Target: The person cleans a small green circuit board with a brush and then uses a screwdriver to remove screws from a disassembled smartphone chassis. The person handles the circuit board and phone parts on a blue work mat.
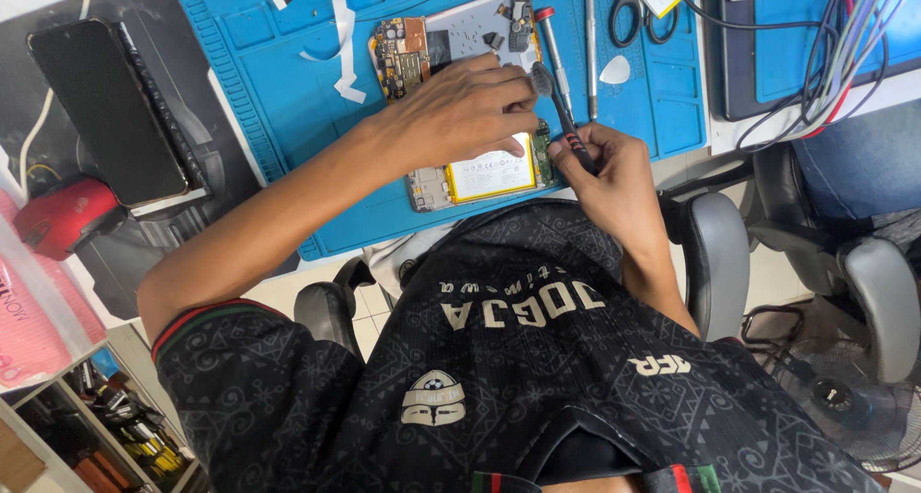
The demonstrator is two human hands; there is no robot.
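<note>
We are pressing our left hand (460, 109) flat on the opened phone (470, 119), lying on the blue mat (288, 81). Our right hand (609, 172) is gripping a screwdriver (566, 129) at the phone's edge. A black chair (720, 253) is sitting below the bench.

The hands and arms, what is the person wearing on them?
Nothing on the hands: left hand and right hand are bare, no gloves. The arms are bare up to a short black patterned sleeve with a red and green striped cuff.

opened phones (451, 100): 1 | intact phones (106, 109): 1 | screwdrivers (566, 129): 2 | tweezers (591, 42): 1 | scissors (641, 18): 1 | picks (615, 70): 1 | hands (460, 109): 2
</note>
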